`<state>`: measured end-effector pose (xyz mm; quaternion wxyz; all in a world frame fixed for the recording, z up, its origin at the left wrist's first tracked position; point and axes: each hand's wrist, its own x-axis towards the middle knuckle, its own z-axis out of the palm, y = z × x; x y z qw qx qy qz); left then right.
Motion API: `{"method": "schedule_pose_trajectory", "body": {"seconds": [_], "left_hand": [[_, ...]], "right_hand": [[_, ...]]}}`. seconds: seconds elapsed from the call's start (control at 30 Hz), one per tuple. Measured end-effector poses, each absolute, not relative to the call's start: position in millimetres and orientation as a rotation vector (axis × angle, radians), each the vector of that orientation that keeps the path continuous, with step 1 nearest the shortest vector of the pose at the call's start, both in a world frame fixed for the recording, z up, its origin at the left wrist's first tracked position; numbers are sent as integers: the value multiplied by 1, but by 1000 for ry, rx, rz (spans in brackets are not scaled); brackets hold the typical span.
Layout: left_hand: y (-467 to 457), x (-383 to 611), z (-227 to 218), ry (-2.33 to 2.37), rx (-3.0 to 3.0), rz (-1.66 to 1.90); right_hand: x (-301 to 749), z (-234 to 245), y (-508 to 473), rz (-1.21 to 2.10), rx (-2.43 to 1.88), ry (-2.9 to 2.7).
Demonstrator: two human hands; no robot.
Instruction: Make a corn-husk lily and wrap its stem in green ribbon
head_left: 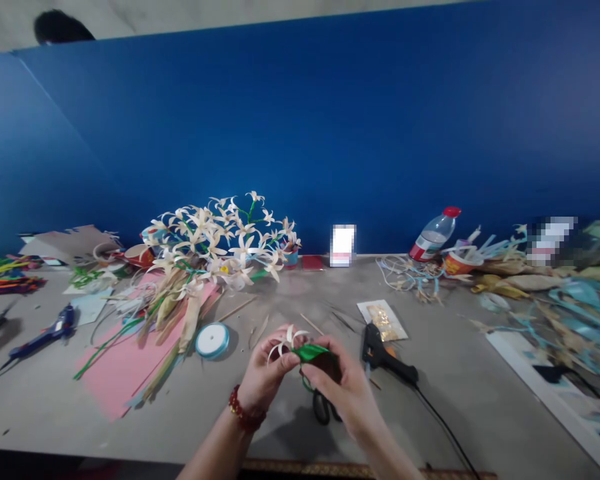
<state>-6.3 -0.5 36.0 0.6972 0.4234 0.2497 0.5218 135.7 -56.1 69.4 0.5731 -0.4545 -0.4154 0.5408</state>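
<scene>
My left hand [266, 373], with a red bead bracelet on its wrist, is closed in a pinch on a small white paper flower [286, 341] at its base. My right hand [344, 385] is closed on a strip of green tape [311, 352] that runs from the flower's stem to my fingers. Both hands meet above the grey table [470, 373], near its front edge. Black-handled scissors [323, 408] lie on the table under my right hand, partly hidden by it.
A bunch of white paper flowers on green stems [215, 243] lies at the back left over pink paper [125, 363]. A tape roll [213, 340], a black glue gun [386, 360], a blue glue gun [47, 333], a bottle [434, 235] and teal strips [575, 313] surround me.
</scene>
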Motion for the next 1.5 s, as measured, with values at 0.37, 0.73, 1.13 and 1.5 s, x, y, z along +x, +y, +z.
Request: {"method": "schedule_pose_trajectory", "body": {"seconds": [0.37,0.73,1.13,1.5], "left_hand": [[-4,-13,39,679,1109,1185],[-11,-4,47,543,917,1132],[-10,-10,46,639,1020,1194],[-11,-1,49,391,830,1144]], "right_hand": [[137,64,-56,1371,-1044,-1047],[139,73,-63,696,-1086,-1509],[137,78,-62,988,-1156,-1239],[134,72,-60,995,-1104,-1223]]}}
